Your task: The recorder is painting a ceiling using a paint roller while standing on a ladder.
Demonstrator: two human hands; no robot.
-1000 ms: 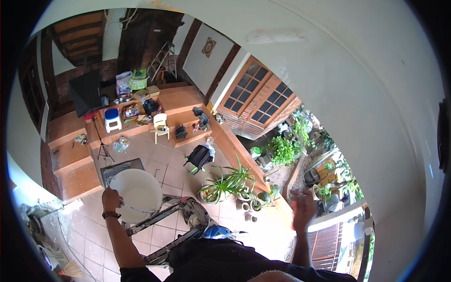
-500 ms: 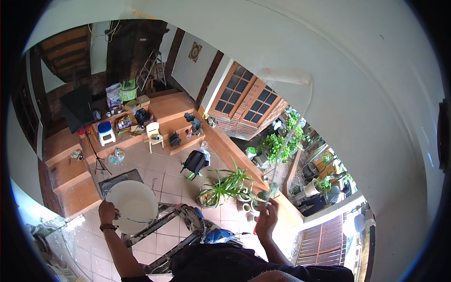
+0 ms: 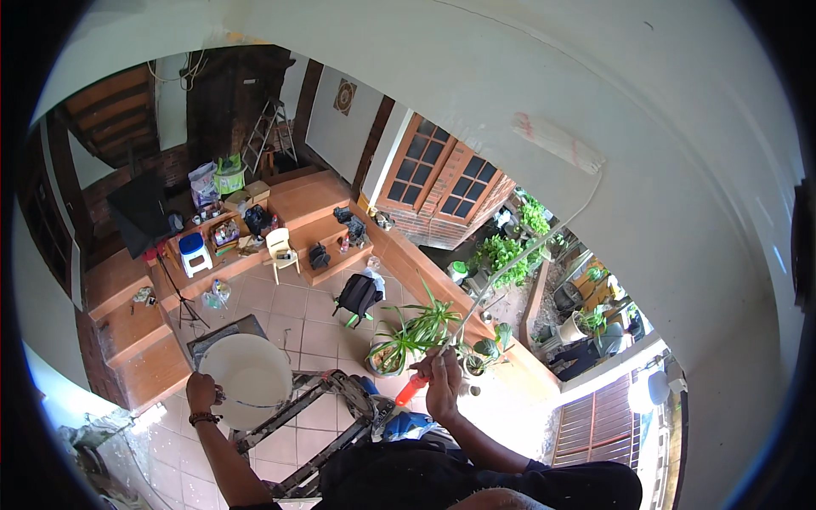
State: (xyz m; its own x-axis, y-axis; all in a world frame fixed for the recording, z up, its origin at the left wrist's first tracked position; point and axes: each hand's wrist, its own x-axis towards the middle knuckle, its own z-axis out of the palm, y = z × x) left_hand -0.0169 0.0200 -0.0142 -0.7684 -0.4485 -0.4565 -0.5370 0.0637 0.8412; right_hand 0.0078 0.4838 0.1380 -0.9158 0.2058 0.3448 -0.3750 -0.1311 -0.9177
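Two hands occupied: left hand [image 3: 202, 393] closed at the edge of the white bucket [image 3: 251, 416]; right hand [image 3: 441, 384] wrapped around the paint roller [image 3: 559, 143], its sleeve apparently against the white arch [image 3: 476, 76]; finished coverage cannot be told, yellowish patch [image 3: 246, 38] apparently left uncoated

Right hand [image 3: 442, 388] is gripping a long paint roller [image 3: 558, 145] by its red handle [image 3: 411, 391]

The left hand [image 3: 204, 393] is holding a white bucket [image 3: 246, 370] at its edge, beside a dark, paint-spattered frame [image 3: 296, 406]
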